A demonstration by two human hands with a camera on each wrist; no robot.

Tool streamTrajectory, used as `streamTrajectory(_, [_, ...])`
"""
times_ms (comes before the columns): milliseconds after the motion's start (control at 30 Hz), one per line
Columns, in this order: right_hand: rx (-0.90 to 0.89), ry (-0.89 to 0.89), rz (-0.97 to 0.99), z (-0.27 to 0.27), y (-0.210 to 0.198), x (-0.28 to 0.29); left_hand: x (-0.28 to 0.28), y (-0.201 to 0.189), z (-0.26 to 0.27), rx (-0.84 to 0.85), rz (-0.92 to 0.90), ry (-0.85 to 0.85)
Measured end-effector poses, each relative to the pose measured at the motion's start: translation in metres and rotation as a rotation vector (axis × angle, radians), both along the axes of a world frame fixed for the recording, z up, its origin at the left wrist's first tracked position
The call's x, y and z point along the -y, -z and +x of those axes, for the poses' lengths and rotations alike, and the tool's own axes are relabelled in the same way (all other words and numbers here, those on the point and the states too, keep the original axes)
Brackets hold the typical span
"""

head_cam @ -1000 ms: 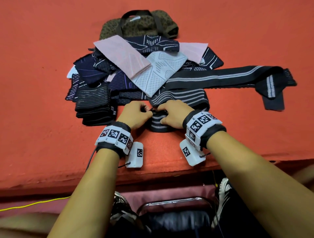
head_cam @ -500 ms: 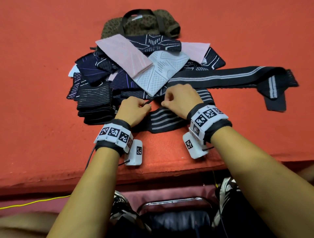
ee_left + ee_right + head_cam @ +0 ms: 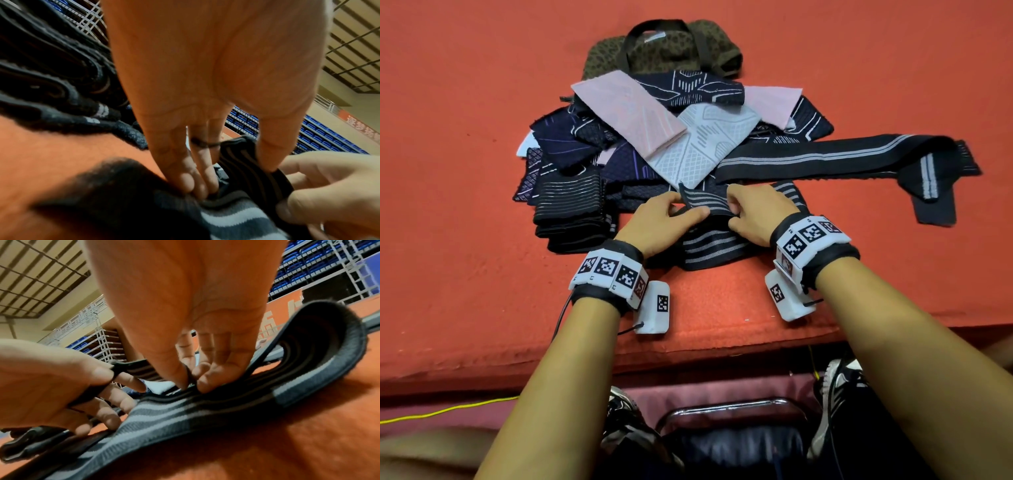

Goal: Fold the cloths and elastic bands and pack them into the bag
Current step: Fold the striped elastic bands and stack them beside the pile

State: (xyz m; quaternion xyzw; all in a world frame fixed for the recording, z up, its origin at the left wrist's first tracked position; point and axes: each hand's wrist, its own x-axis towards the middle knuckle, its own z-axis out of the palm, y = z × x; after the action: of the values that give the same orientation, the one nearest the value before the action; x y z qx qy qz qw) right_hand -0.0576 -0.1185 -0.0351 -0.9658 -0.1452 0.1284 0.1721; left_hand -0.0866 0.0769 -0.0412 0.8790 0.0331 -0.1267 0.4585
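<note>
Both my hands, left hand [image 3: 664,219] and right hand [image 3: 753,212], pinch the striped elastic band [image 3: 705,205]; I should lay its end flat, edges matching, then press.

Left hand [image 3: 659,219] and right hand [image 3: 755,214] side by side, both pinching the dark grey-striped elastic band [image 3: 709,248], forearms extended forward.

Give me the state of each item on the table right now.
Striped band: partly folded, end lifted, pinched by both hands.
Left hand: pinching the band's end.
Right hand: pinching the same end.
Long band: unfolded, stretched out flat.
Folded stack: folded, at left.
Cloth pile: loose, overlapping.
Bag: behind the pile, handles up.
</note>
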Motion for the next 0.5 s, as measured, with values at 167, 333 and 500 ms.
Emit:
streamTrajectory(167, [-0.055, -0.055, 0.013, -0.001, -0.006, -0.001, 0.001, -0.001, 0.004, 0.1, 0.074, -0.059])
streamTrajectory(333, [-0.219, -0.092, -0.066, 0.0, -0.019, 0.008, -0.002, 0.003, 0.005, -0.012, 0.16, 0.039])
streamTrajectory(500, [-0.117, -0.122, 0.07, -0.002, -0.018, -0.003, 0.001, -0.002, 0.002, -0.088, 0.24, 0.08])
